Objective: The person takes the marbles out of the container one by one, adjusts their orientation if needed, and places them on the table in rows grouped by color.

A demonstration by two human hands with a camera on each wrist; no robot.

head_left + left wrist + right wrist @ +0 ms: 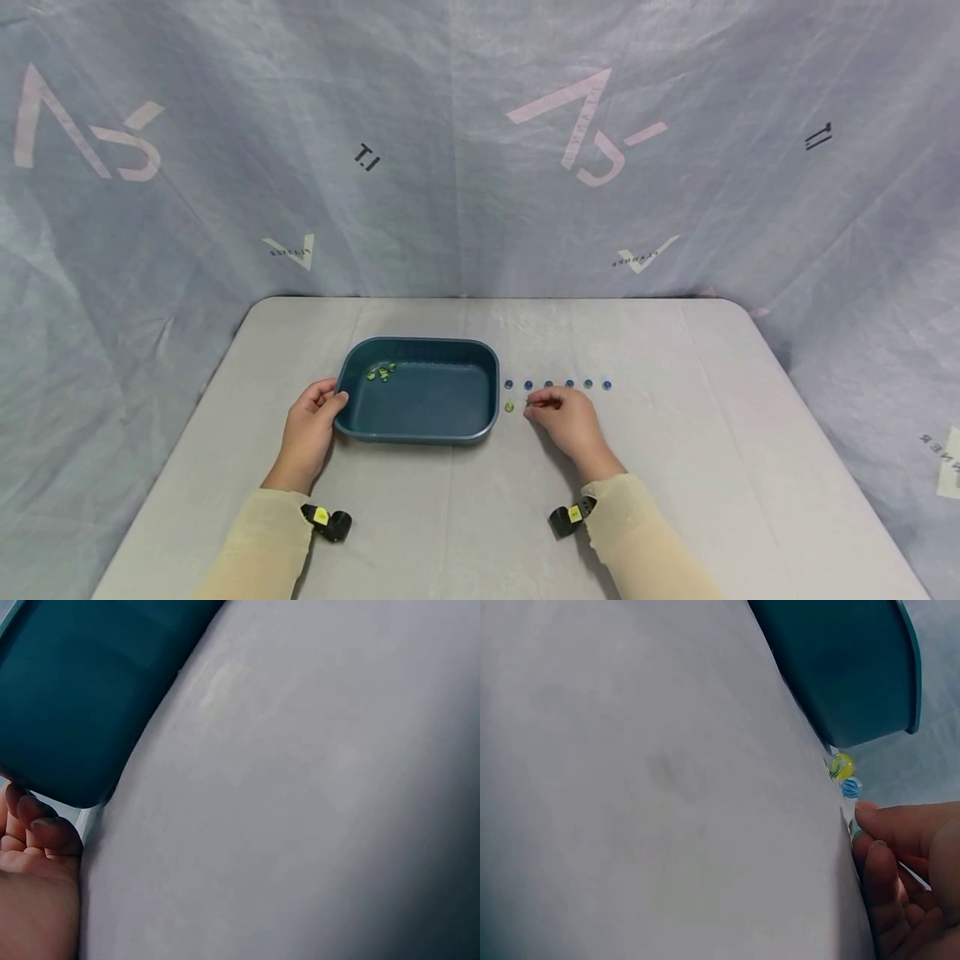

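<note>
A dark teal plastic tray [420, 437] stands on the table, with several yellow-green marbles [384, 376] in its far left part. My left hand [309, 433] grips the tray's left rim, thumb on top and fingers outside; in the left wrist view its curled fingers [49, 832] are at the tray's corner. To the right of the tray, my right hand [566, 419] pinches a greenish marble [856, 828] between thumb and fingers, at the tabletop. Just left of that hand lies a yellow-green marble [509, 407], close to the tray's right wall.
Behind the right hand, several blue marbles [588, 384] form a straight row running right from the tray. A pale cloth covers the table [450, 533]. Grey printed fabric [465, 167] hangs behind and at the sides.
</note>
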